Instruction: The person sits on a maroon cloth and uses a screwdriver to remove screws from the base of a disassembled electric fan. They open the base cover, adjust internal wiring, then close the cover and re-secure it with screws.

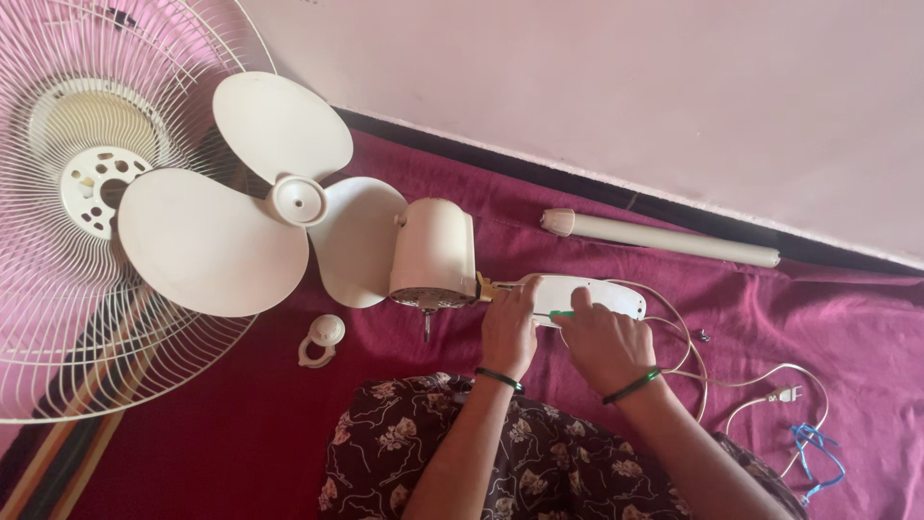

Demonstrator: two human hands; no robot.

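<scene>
A cream fan motor housing (434, 252) lies on a maroon cloth (241, 433), joined to a white control neck (597, 294). My left hand (508, 329) grips the neck near the motor joint. My right hand (604, 342) holds a green-handled screwdriver (560, 314) against the white neck. Both wrists wear dark green bangles. A metal shaft (426, 325) sticks out below the motor.
A three-blade white fan propeller (260, 207) lies left of the motor, over a wire grille (67, 241). A small white plastic knob (322, 339) sits near it. A cream pole (664, 238) lies by the wall. A white cord with plug (784, 394) and blue wire (818, 453) trail right.
</scene>
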